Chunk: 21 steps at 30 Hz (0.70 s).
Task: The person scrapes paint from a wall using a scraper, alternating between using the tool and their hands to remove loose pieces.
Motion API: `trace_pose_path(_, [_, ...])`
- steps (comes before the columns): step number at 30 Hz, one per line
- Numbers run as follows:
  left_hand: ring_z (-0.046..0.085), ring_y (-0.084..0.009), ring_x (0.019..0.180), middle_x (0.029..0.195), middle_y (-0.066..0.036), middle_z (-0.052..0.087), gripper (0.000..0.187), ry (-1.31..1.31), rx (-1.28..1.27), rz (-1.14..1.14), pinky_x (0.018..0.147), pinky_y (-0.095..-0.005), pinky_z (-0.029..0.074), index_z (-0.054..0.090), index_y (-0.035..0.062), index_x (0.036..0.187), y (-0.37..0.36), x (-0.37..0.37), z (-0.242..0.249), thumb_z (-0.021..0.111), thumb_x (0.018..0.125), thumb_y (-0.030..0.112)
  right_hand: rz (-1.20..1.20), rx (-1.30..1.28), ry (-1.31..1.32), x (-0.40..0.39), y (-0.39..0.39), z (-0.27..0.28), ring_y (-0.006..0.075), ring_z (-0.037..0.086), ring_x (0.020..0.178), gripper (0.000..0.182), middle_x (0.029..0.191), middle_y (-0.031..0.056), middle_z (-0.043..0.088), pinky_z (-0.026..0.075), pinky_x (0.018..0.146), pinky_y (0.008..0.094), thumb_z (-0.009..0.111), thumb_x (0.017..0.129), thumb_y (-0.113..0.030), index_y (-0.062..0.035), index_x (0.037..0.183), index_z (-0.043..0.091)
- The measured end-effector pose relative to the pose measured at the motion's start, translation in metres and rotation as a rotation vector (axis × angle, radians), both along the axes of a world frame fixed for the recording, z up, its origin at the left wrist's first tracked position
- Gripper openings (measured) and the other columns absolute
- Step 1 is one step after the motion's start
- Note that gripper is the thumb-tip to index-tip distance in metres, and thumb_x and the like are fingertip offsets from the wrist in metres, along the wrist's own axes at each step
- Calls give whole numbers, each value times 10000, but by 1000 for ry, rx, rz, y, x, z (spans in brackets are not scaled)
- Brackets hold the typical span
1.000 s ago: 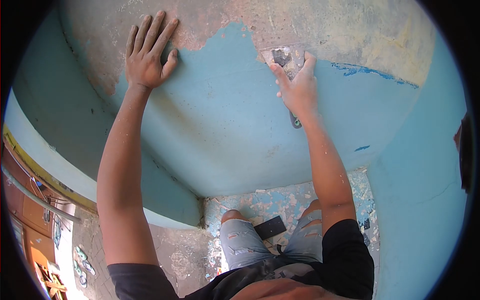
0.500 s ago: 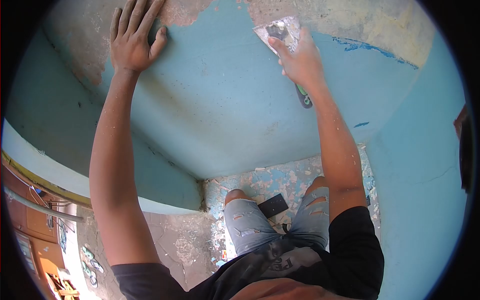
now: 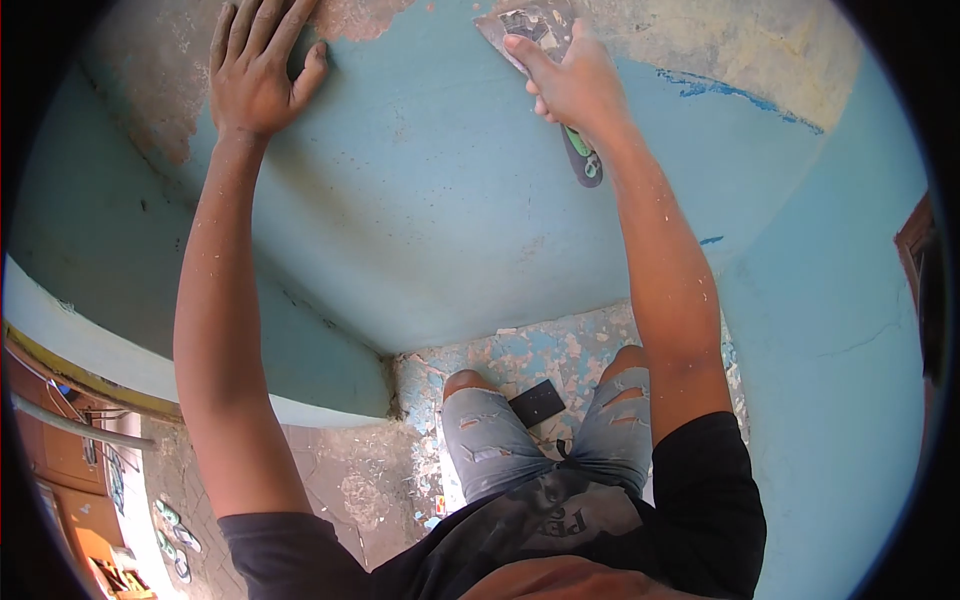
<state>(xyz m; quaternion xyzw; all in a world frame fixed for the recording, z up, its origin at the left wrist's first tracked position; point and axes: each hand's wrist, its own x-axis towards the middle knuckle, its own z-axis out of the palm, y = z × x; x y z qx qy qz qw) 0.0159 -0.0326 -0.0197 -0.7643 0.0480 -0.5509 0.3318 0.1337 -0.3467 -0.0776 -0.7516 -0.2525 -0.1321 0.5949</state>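
Observation:
My right hand [image 3: 578, 88] is closed round a putty knife, a wide scraper [image 3: 530, 28] with a paint-smeared blade and a black-and-green handle [image 3: 582, 158]. Its blade lies against the wall [image 3: 420, 200], at the border between blue paint and a bare, stripped patch [image 3: 690, 35]. Flat on the wall at the upper left rests my left hand [image 3: 258, 85], fingers spread and holding nothing. Those fingers lie over another bare patch [image 3: 150, 80], while the thumb is over blue paint.
Paint flakes cover the floor [image 3: 590, 335] below the wall. A dark phone-like slab [image 3: 537, 403] lies between my knees. A low curved wall [image 3: 310, 330] runs along the left, with sandals [image 3: 172, 535] on the ground beyond. A dark-framed opening [image 3: 925, 260] is at the right edge.
My right hand and the scraper have moved up and a little left along the wall. The left hand stays spread on the wall; the whole view has shifted slightly.

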Motion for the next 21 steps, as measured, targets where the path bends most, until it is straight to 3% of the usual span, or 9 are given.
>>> trace_pose_path(4, [316,-357,1597,1694,-169,407,686,31,-5,-62,1321,-553,156,575,118,1545,4,-4,0,497,938,430,11,-46,57,2,-20,-21,112,566,499,691,758,59,635,472,457,279,799,923,-508,11,1286,521])
trace_pose_path(6, [319,-357,1596,1691,-170,412,704,7,-11,-66,1320,-557,161,573,117,1546,5,-3,0,521,913,420,8,-74,139,2,-23,-17,152,625,539,880,773,107,672,508,478,302,806,934,-438,137,1433,365])
trace_pose_path(13, [351,-357,1583,1676,-172,436,709,12,-10,-59,1315,-561,183,593,124,1531,2,-5,0,546,877,395,58,-110,98,1,-22,-4,160,632,537,898,764,97,663,518,488,294,827,917,-435,137,1426,358])
trace_pose_path(15, [353,-355,1582,1678,-174,433,710,17,-33,-67,1316,-556,184,592,128,1532,2,-4,-1,541,877,399,15,-45,75,-12,-21,-20,208,695,612,861,914,168,702,554,529,316,838,903,-435,100,1407,391])
trace_pose_path(16, [353,-355,1582,1678,-174,433,710,8,-27,-66,1316,-556,184,592,128,1532,3,-3,0,541,877,399,16,-39,66,-8,-19,-37,208,695,612,861,914,168,702,554,529,316,838,903,-435,100,1407,391])
trace_pose_path(18, [349,-361,1583,1680,-178,426,731,8,-15,-33,1315,-554,191,574,111,1542,3,-4,-1,537,904,465,-90,-98,-567,-2,-14,-68,279,745,716,919,1153,243,693,595,584,358,857,881,-448,55,1489,383])
trace_pose_path(19, [349,-361,1583,1680,-178,426,731,8,-14,-30,1315,-554,191,574,111,1542,2,-3,-1,537,904,465,-88,-96,-567,1,-14,-70,279,745,716,919,1153,243,693,595,584,358,857,881,-448,55,1489,383])
trace_pose_path(21, [407,-227,1550,1679,20,453,622,-97,49,-182,1318,-457,250,522,364,1583,-1,1,-1,554,962,389,-171,-242,-924,0,-13,-69,336,756,782,1040,1252,230,655,619,629,394,845,869,-533,-60,1627,312])
